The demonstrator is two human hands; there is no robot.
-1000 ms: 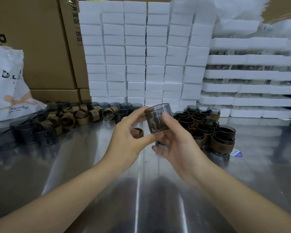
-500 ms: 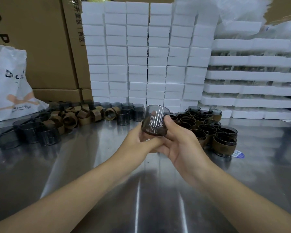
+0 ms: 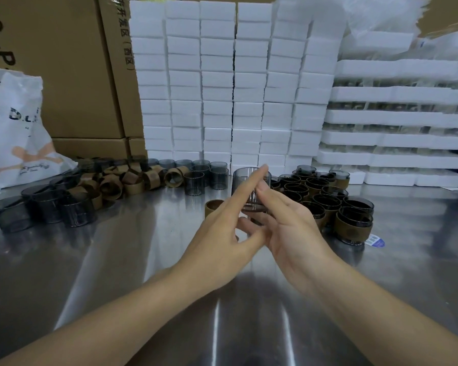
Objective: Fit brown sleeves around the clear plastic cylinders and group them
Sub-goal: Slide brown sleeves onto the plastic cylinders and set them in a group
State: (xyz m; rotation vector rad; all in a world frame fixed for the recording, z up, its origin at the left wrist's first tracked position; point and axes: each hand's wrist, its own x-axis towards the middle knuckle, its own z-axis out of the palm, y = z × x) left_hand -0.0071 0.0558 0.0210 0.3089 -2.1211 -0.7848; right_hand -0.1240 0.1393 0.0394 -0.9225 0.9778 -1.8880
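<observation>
The shiny steel worktop (image 3: 117,260) carried bare smoky cylinders (image 3: 50,204) at its left, a heap of loose brown sleeves (image 3: 122,180) behind them, and a tight group of sleeved cylinders (image 3: 328,196) at the right, with a blue-and-white label (image 3: 376,240) just beside it. One lone sleeve (image 3: 213,207) stood near the middle. White foam blocks (image 3: 236,88) were stacked along the back.

table (image 3: 117,260): brushed metal, glossy | cylinder (image 3: 239,180): smoky clear plastic | sleeves (image 3: 173,178): brown, matt | blocks (image 3: 217,80): white foam
</observation>
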